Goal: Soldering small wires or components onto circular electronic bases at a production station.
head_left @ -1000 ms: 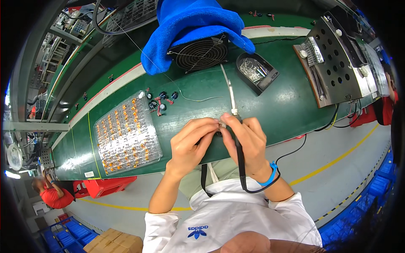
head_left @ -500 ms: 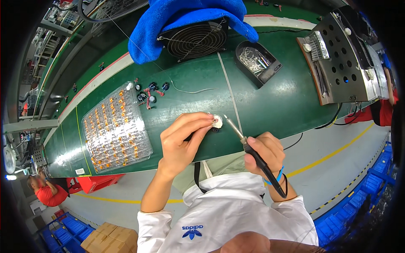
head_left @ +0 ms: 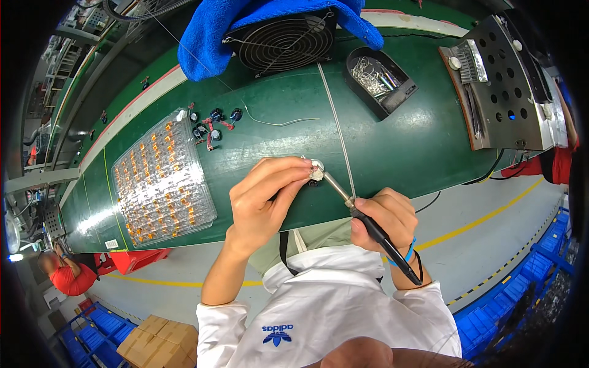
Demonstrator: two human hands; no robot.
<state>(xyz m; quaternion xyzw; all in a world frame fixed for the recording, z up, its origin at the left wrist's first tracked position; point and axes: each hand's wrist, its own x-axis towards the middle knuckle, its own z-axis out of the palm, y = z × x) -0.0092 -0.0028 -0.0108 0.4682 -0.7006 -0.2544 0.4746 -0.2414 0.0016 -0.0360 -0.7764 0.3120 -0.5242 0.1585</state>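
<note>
Between thumb and fingers, my left hand [head_left: 262, 195] pinches a small round part [head_left: 316, 172] with a whitish face, just above the green work surface [head_left: 276, 141]. My right hand [head_left: 388, 222] is wrapped round the black handle of a soldering iron [head_left: 379, 236]. The iron's metal tip meets the whitish face of the round part, at its right side. Fine detail where they meet is too small to tell. Left of my hands lies a clear plastic tray [head_left: 208, 205] with rows of small orange-and-metal pieces. Behind it sit several small dark round parts [head_left: 216, 116] with reddish wires.
A black fan [head_left: 282, 44] draped with a blue towel [head_left: 205, 46] stands at the back. Right of it is a black bin [head_left: 383, 107] of metal bits. A perforated metal stand [head_left: 506, 86] with a brush [head_left: 473, 61] is far right. A thin wire [head_left: 279, 124] lies mid-table.
The soldering iron's tip has moved left onto the round part, from a small gap beside it. My left hand keeps its pinch. The whole view has shifted slightly.
</note>
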